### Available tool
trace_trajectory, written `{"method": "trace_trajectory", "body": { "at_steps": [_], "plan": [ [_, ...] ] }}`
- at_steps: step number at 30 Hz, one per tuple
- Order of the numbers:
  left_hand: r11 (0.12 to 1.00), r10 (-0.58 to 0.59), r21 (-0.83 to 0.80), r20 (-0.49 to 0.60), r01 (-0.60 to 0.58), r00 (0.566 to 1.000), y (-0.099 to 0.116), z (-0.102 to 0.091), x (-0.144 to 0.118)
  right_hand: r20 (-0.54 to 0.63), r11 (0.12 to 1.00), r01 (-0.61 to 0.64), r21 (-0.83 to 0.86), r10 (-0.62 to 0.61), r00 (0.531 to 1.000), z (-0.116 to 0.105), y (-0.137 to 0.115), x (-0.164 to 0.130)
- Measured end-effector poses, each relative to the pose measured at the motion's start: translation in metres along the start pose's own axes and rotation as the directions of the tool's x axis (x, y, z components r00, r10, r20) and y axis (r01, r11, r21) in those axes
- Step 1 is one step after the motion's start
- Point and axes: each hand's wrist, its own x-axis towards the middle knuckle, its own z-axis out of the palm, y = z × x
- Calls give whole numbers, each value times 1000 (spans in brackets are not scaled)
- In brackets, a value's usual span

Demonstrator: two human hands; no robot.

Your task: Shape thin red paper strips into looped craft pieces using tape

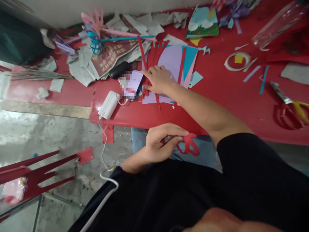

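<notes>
My left hand (160, 141) is above my lap, just off the table's front edge. Its thumb and fingertips pinch a looped red paper strip (193, 148), whose loops hang to the right of the fingers. My right hand (158, 79) reaches across the table with its fingers spread and lies on a bunch of red paper strips (153, 54). Under those strips are sheets of purple paper (172, 61) and blue paper (190, 59). A phone (131, 83) lies just left of my right hand, its screen partly blurred out.
A white power bank (109, 104) with a cable sits at the table's (217, 109) front edge. Scissors (289, 103) and a tape roll (238, 61) lie on the right. Ribbon flowers (95, 42), newspaper (113, 54) and grey wires (41, 74) spread along the back and left. A red stool (36, 175) is on the floor.
</notes>
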Motion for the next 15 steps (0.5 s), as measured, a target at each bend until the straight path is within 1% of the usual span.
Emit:
{"method": "trace_trajectory", "body": {
  "at_steps": [2,4,6,8,10,12,13,15],
  "plan": [
    [997,-70,25,-58,72,996,-1,-10,-8,10,999,36,-35,-36,999,5,1,13],
    [990,-135,34,-117,140,984,-3,-18,-15,7,998,54,-45,-53,999,7,2,18],
    [983,-175,26,-162,181,971,-6,-22,-20,-15,998,49,-34,-49,999,5,3,18],
    [981,-189,9,-170,193,967,-9,-22,-23,-74,1000,24,3,-24,997,0,6,12],
    [981,-195,-8,-156,196,968,-10,-21,-24,-164,997,-21,78,34,986,-9,12,0],
    [978,-211,-20,-146,210,967,-11,-20,-22,-262,978,-42,207,97,960,-19,21,-17],
    [975,-224,-27,-148,222,963,-12,-19,-19,-308,958,-25,286,116,944,-24,26,-28],
    [968,-249,-44,-161,245,955,-18,-17,-8,-378,887,59,457,134,916,-34,34,-52]
  ]
}}
